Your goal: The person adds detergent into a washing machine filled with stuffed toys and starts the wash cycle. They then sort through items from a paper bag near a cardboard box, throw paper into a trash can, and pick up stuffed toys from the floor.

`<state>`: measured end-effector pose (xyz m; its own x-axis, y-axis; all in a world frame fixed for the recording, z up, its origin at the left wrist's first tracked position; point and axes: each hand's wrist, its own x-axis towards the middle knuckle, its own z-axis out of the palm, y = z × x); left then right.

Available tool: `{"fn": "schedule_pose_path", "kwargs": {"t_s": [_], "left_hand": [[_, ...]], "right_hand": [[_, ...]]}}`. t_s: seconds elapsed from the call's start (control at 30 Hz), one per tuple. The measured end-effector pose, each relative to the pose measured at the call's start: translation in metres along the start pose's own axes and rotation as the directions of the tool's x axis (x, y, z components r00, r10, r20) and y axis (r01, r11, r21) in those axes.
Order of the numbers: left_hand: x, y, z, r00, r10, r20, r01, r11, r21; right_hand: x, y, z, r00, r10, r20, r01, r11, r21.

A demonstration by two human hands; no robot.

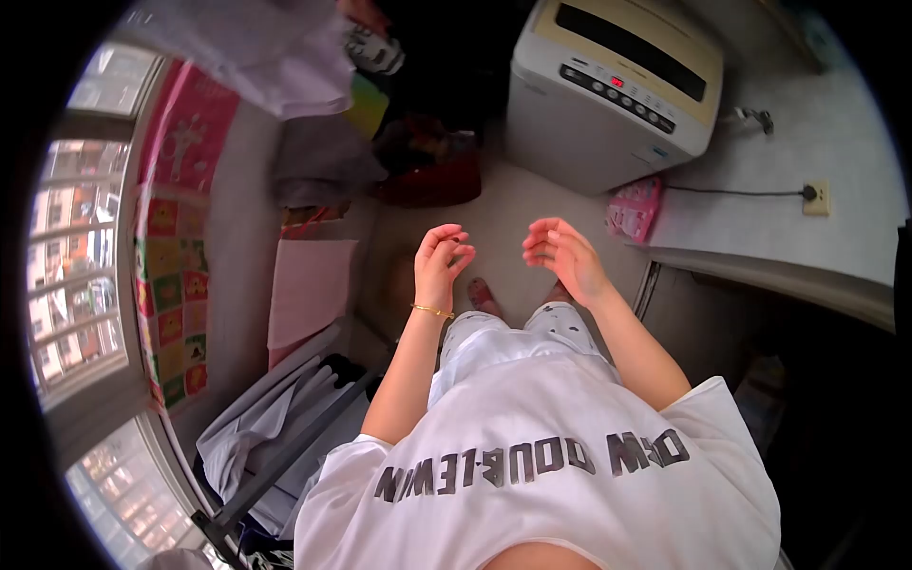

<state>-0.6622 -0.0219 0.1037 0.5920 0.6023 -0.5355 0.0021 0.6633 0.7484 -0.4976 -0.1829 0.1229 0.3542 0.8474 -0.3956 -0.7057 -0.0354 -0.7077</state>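
While the left hand (439, 268) and right hand (576, 267) hover apart, fingers loosely curled and holding nothing, the washing machine (579, 123) stands ahead of them, lid (638, 47) seemingly down and display (617, 82) lit (whether a cycle is running, finished or unstarted, I cannot tell).

The washing machine (570, 128) has a smooth, plastic-looking body and a glossy dark lid panel (632, 51). Beside its base, a pink packet (634, 208) shines like plastic film. Left of it hangs matt cloth (275, 57); nearer the wearer, a polished metal bracelet (432, 310).
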Motion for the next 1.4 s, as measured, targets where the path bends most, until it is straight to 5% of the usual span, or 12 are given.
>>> {"fn": "schedule_pose_path", "kwargs": {"t_s": [0.3, 0.57, 0.93, 1.13, 1.4], "left_hand": [[-0.009, -0.103, 0.218, 0.895, -0.189, 0.403, 0.103, 0.969, 0.226], [-0.063, -0.211, 0.395, 0.573, -0.408, 0.711, 0.154, 0.905, 0.396], [-0.106, -0.293, 0.556, 0.039, -0.628, 0.777, -0.008, 0.778, 0.629], [-0.133, -0.323, 0.629, -0.148, -0.666, 0.731, -0.047, 0.743, 0.667], [-0.157, -0.368, 0.694, -0.14, -0.697, 0.703, -0.094, 0.716, 0.692]], "right_hand": [[-0.168, -0.047, -0.154, 0.924, -0.246, -0.292, 0.284, 0.954, 0.093], [-0.316, -0.07, -0.255, 0.682, -0.454, -0.574, 0.587, 0.807, 0.06], [-0.407, -0.091, -0.326, 0.249, -0.583, -0.774, 0.868, 0.488, -0.089], [-0.441, -0.115, -0.344, 0.013, -0.579, -0.816, 0.913, 0.34, -0.227], [-0.491, -0.128, -0.39, -0.164, -0.611, -0.775, 0.937, 0.149, -0.316]]}}
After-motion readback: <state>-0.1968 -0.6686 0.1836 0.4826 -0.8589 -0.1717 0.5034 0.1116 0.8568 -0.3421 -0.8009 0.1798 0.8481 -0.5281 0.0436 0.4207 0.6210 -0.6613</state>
